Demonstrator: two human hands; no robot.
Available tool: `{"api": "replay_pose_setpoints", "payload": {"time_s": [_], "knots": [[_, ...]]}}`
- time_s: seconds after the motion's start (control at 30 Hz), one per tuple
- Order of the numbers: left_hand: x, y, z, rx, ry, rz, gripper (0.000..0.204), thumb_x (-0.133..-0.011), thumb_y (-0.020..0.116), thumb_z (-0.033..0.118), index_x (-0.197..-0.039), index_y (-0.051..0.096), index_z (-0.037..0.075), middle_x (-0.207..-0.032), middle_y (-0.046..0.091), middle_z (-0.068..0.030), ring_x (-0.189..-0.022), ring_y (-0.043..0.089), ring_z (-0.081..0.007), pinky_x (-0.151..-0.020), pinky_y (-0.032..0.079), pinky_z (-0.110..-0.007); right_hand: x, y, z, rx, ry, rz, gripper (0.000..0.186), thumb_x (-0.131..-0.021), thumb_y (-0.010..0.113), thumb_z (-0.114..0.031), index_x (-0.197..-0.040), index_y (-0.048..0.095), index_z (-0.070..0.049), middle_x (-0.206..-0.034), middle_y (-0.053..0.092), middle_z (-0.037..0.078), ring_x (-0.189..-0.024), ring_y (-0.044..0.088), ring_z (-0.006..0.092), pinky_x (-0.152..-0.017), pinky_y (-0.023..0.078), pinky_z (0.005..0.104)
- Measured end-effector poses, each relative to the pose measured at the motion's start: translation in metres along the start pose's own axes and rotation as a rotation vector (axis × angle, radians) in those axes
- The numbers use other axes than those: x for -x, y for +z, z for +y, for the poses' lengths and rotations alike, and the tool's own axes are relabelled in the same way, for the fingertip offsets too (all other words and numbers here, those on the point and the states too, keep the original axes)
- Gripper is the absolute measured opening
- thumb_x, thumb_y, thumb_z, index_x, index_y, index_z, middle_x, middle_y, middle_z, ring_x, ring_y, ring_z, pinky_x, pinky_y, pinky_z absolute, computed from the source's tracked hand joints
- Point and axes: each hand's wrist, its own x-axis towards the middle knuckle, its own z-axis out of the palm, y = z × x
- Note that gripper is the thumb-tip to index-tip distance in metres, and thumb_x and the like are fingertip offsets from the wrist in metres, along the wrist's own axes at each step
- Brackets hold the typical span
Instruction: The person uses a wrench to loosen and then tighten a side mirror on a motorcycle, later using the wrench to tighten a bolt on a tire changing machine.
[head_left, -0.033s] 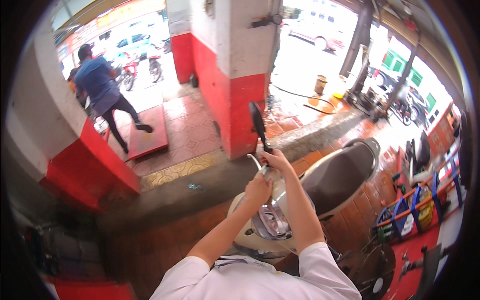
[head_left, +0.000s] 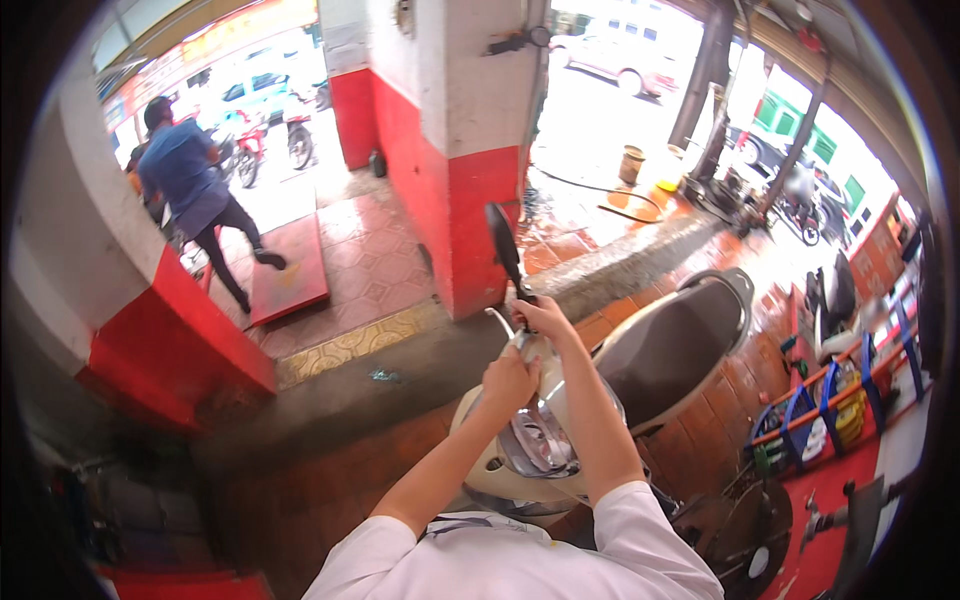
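Note:
A cream scooter (head_left: 545, 440) with a chrome trim on its front stands below me, its long seat reaching up to the right. My left hand (head_left: 507, 378) is closed on the handlebar (head_left: 532, 343), just below a white brake lever (head_left: 497, 318). My right hand (head_left: 543, 315), slightly higher, grips the lower stem of a black mirror (head_left: 505, 245), which stands upright above the handlebar.
A person (head_left: 188, 180) in a blue shirt steps by a red ramp (head_left: 290, 290) at left. Red-and-white pillars (head_left: 485, 220), a concrete step, a hose, buckets (head_left: 630, 165) and parked motorbikes surround me. An orange-and-blue rack (head_left: 820, 410) with bottles is at right.
The whole view has shifted slightly up and left. Both hands keep their holds on the handlebar and mirror stem, with no clear change.

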Motion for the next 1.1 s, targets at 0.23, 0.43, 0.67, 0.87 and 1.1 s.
{"api": "replay_pose_setpoints", "payload": {"time_s": [0.23, 0.43, 0.67, 0.87, 1.1], "knots": [[-0.002, 0.0, 0.006, -0.012, 0.0, -0.009, 0.044, -0.1, 0.052, 0.041, -0.107, 0.057, -0.002, -0.089, 0.069, -0.0313, -0.087, 0.069, -0.0504, -0.079, 0.056, -0.056, -0.005, 0.007, 0.008, -0.002, -0.182, 0.168, 0.052, -0.092, 0.071, -0.029, -0.131, 0.056, 0.003, -0.1, 0.071, 0.013, -0.079, 0.07, 0.0198, -0.07, 0.054, 0.0332], [-0.003, 0.004, 0.002, -0.051, -0.025, -0.008, 0.033, -0.103, 0.05, 0.033, -0.104, 0.055, 0.0, -0.085, 0.069, -0.0299, -0.086, 0.069, -0.0494, -0.077, 0.056, -0.056, -0.001, 0.008, -0.013, 0.387, -0.193, 0.193, 0.045, -0.093, 0.062, -0.034, -0.122, 0.066, 0.0, -0.106, 0.071, 0.021, -0.103, 0.068, 0.0366, -0.092, 0.05, 0.0423], [-0.003, 0.003, 0.001, -0.022, -0.031, -0.013, 0.031, -0.102, 0.05, 0.031, -0.102, 0.056, 0.001, -0.086, 0.069, -0.0299, -0.086, 0.069, -0.0485, -0.078, 0.055, -0.057, -0.023, 0.016, -0.007, 0.199, -0.081, 0.068, 0.044, -0.098, 0.059, -0.041, -0.107, 0.068, 0.001, -0.091, 0.071, 0.019, -0.088, 0.068, 0.0304, -0.081, 0.05, 0.0421], [-0.006, 0.003, -0.002, 0.015, -0.022, -0.036, 0.031, -0.101, 0.051, 0.03, -0.101, 0.056, 0.0, -0.086, 0.069, -0.03, -0.086, 0.068, -0.0495, -0.079, 0.055, -0.058, -0.031, 0.019, -0.003, 0.259, -0.12, 0.112, 0.046, -0.099, 0.062, -0.048, -0.096, 0.072, -0.003, -0.055, 0.043, -0.005, -0.043, 0.045, 0.0087, -0.042, 0.035, 0.0292], [-0.009, 0.003, -0.01, 0.015, 0.013, -0.041, 0.031, -0.1, 0.053, 0.029, -0.101, 0.056, -0.002, -0.087, 0.069, -0.0304, -0.086, 0.068, -0.0493, -0.079, 0.055, -0.058, -0.027, 0.025, -0.009, 0.261, -0.093, 0.139, 0.05, -0.095, 0.061, -0.046, -0.089, 0.068, 0.003, -0.067, 0.063, 0.013, -0.067, 0.061, 0.0219, -0.068, 0.047, 0.041]]}}
